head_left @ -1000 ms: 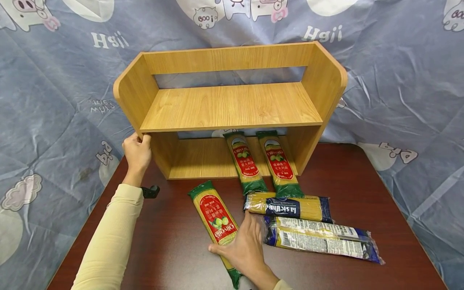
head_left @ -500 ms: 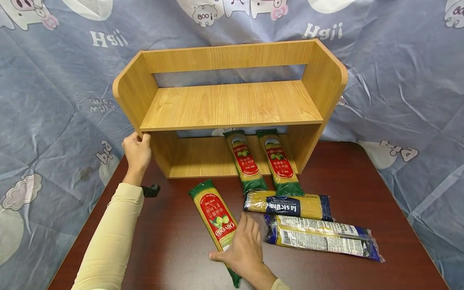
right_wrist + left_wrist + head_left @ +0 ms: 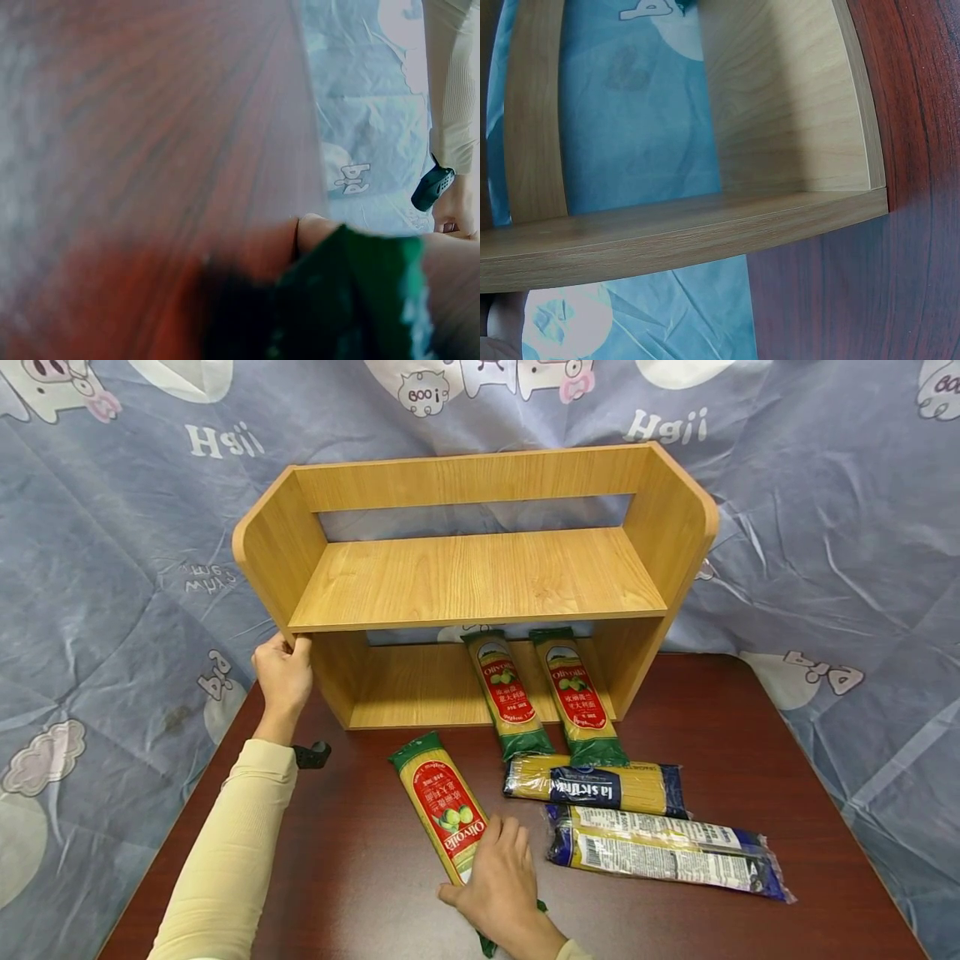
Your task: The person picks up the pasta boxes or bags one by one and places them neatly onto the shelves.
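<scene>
- My right hand: lies on the near end of a green-and-red spaghetti packet, fingers curled over its top, thumb against its left edge; I grip it.
- That spaghetti packet: flat on the dark red table, lying aslant, far end pointing toward the shelf, near end under my palm. In the right wrist view its green end shows close up, blurred.
- My left hand: fingers wrapped round the front edge of the left side panel of the wooden shelf unit; I hold it there. Cream sleeve down to the wrist.
- Wooden shelf unit: stands at the far end of the table, upper board above a lower compartment. The left wrist view shows its curved side panel against the table.
- Two more green-and-red packets: side by side, far ends inside the lower compartment, near ends sticking out onto the table.
- Blue-and-yellow packet: lies crosswise, just in front of those two.
- Second blue packet: label side up, just nearer to me, right of my right hand.
- Blue printed cloth: hangs behind and beside the table.
</scene>
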`<state>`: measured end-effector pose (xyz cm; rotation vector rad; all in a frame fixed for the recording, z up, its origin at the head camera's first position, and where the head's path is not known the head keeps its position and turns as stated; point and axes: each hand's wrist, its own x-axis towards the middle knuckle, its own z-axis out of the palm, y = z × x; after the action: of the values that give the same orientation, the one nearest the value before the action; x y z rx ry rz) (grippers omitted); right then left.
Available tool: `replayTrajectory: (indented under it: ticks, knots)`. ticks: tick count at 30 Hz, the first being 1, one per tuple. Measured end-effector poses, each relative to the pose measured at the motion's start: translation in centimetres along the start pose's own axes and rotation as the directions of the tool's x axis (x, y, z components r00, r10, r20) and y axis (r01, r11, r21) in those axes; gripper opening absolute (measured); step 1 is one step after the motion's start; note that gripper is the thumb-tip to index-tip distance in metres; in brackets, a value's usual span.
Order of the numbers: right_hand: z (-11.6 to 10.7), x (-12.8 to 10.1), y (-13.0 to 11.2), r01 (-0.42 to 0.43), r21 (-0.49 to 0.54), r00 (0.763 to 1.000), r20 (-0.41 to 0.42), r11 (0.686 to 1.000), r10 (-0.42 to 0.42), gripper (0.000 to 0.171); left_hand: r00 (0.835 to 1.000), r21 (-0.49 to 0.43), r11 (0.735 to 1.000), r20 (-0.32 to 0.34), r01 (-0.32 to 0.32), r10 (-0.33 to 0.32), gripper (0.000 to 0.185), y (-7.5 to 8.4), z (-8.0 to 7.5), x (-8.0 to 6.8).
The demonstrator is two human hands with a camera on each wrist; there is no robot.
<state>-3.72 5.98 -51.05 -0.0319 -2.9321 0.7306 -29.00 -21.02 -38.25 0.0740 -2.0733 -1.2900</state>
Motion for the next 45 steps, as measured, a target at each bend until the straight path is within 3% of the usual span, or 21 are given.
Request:
replayTrajectory:
  ticks: [7,17,45]
  knots:
    - [-0.2,-0.1,-0.1,0.011,-0.003,0.999,-0.034,1.0,-0.011,0.085,1.0,0.003,1.0,-0.001,0.0,0.0,0.02,0.0,-0.1,-0.1]
    - [-1.0,0.3,-0.1,-0.029,-0.01,0.999,-0.016,1.0,0.029,0.06,1.0,-0.008,1.0,0.0,0.002,-0.002,0.02,0.0,0.0,0.0]
    - [-2.6,0.7,0.3,-0.049,0.154,0.992,0.121,0.987,0.03,0.045,1.0,-0.015,1.0,-0.004,-0.007,0.007,0.019,-0.1,0.1,0.0]
